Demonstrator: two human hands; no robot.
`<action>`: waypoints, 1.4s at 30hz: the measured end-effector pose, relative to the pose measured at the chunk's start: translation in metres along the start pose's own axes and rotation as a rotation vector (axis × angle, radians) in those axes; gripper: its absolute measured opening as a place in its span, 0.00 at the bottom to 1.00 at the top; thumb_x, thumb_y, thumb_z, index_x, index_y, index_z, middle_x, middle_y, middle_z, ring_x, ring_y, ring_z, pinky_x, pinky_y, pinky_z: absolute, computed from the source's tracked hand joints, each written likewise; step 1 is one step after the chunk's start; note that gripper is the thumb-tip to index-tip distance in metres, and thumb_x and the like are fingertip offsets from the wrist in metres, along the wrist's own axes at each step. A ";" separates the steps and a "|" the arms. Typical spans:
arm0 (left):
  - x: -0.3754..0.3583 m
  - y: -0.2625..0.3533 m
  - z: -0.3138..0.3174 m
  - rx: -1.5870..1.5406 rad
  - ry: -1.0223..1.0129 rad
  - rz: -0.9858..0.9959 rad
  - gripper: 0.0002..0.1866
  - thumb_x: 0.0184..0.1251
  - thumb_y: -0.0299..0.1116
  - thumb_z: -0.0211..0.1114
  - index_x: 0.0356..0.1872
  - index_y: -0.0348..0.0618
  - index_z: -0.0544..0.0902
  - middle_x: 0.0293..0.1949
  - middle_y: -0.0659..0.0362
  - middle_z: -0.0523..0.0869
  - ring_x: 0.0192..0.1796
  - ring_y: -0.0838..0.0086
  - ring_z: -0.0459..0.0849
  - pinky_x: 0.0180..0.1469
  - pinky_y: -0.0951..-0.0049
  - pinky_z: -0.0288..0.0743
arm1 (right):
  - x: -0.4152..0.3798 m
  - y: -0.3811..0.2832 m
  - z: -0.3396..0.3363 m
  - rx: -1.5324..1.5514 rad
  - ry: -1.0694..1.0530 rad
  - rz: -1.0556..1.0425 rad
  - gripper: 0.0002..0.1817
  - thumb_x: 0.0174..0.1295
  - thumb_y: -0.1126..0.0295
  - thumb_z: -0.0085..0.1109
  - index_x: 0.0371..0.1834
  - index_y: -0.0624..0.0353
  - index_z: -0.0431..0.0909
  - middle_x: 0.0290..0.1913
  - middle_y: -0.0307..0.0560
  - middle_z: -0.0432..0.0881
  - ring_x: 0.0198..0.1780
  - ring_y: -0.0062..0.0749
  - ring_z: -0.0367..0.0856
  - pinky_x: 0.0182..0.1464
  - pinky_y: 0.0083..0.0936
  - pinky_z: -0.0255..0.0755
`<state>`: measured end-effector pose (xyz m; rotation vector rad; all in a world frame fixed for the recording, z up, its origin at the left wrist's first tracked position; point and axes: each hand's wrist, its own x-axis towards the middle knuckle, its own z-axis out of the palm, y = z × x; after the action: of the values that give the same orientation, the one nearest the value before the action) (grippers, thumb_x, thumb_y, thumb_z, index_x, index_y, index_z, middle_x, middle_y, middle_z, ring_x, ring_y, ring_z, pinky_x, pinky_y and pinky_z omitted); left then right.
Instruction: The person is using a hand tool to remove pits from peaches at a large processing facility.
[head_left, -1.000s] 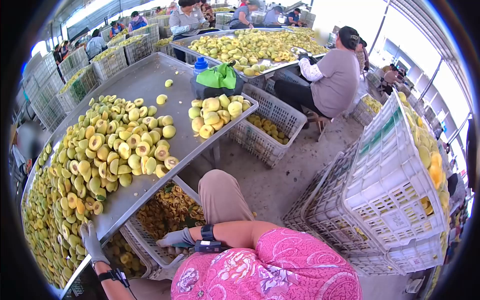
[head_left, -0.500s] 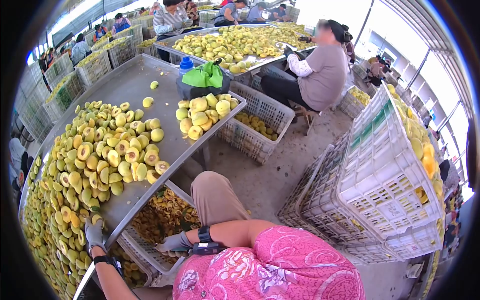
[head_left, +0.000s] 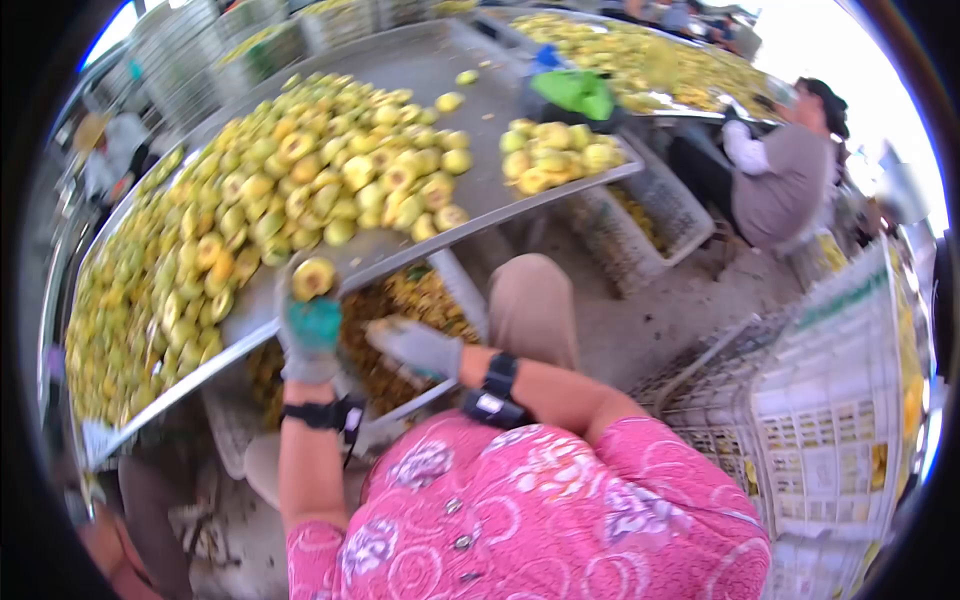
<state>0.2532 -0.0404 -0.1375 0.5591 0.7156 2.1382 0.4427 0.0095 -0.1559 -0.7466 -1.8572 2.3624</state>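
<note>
My left hand (head_left: 310, 325), in a grey glove with a green palm, is closed on a cut yellow fruit half (head_left: 314, 278) at the metal table's edge. To its right my right hand (head_left: 415, 346), also gloved, is over a crate of brown and yellow scraps (head_left: 440, 300); its fingers are blurred, and what they hold, if anything, cannot be made out. A large heap of halved yellow-green fruit (head_left: 300, 180) lies on the metal table (head_left: 480, 95) just beyond my hands.
A smaller fruit pile (head_left: 555, 155) sits at the table's right corner beside a green bag (head_left: 580, 92). A crate (head_left: 620, 240) stands on the floor behind it. Stacked white crates (head_left: 820, 400) rise at right. A person (head_left: 785, 180) sits at another fruit-covered table.
The view has turned, shifting the scene right and up. My left hand has come off the heap with a fruit half, palm now showing. My right hand has reached forward, nearer to it.
</note>
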 end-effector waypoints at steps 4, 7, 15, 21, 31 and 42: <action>-0.001 -0.018 -0.008 -0.175 0.105 -0.121 0.14 0.73 0.41 0.54 0.47 0.44 0.79 0.42 0.58 0.83 0.44 0.64 0.83 0.49 0.57 0.80 | -0.004 -0.034 0.002 -0.039 0.025 -0.108 0.17 0.71 0.49 0.44 0.44 0.52 0.66 0.22 0.37 0.68 0.13 0.20 0.65 0.10 0.20 0.61; -0.010 -0.024 0.000 -0.207 0.007 -0.147 0.16 0.76 0.42 0.47 0.51 0.42 0.74 0.44 0.53 0.82 0.45 0.57 0.82 0.49 0.54 0.80 | -0.001 -0.037 0.008 -0.052 0.051 -0.167 0.13 0.73 0.55 0.43 0.42 0.52 0.67 0.19 0.34 0.67 0.11 0.18 0.62 0.10 0.20 0.58; -0.034 -0.035 0.008 -0.058 0.039 -0.070 0.15 0.76 0.40 0.47 0.52 0.41 0.74 0.45 0.57 0.79 0.47 0.70 0.79 0.51 0.67 0.76 | -0.005 -0.041 0.019 -0.049 0.073 -0.193 0.13 0.73 0.56 0.44 0.48 0.52 0.67 0.19 0.33 0.67 0.11 0.18 0.63 0.09 0.19 0.58; -0.037 -0.039 0.007 0.143 0.055 0.048 0.16 0.77 0.40 0.46 0.49 0.38 0.75 0.42 0.56 0.81 0.45 0.72 0.80 0.51 0.70 0.77 | -0.001 -0.032 0.019 -0.058 0.067 -0.157 0.11 0.73 0.57 0.44 0.50 0.49 0.67 0.19 0.32 0.67 0.11 0.16 0.62 0.10 0.18 0.54; -0.045 -0.022 0.021 -0.063 0.078 -0.156 0.22 0.75 0.50 0.50 0.36 0.38 0.78 0.31 0.54 0.81 0.33 0.67 0.81 0.38 0.68 0.79 | -0.011 -0.038 0.023 -0.117 -0.017 -0.106 0.11 0.73 0.58 0.47 0.46 0.53 0.69 0.20 0.32 0.68 0.15 0.16 0.63 0.16 0.20 0.56; -0.049 -0.017 0.016 0.042 0.085 -0.207 0.30 0.71 0.60 0.49 0.31 0.38 0.79 0.30 0.52 0.82 0.32 0.64 0.82 0.38 0.65 0.79 | -0.010 -0.033 0.011 -0.029 -0.201 0.010 0.17 0.71 0.49 0.46 0.41 0.52 0.68 0.19 0.32 0.67 0.10 0.18 0.62 0.09 0.18 0.56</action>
<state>0.3011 -0.0656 -0.1437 0.3994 0.8299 1.9670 0.4393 0.0053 -0.1204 -0.5395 -1.9686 2.5054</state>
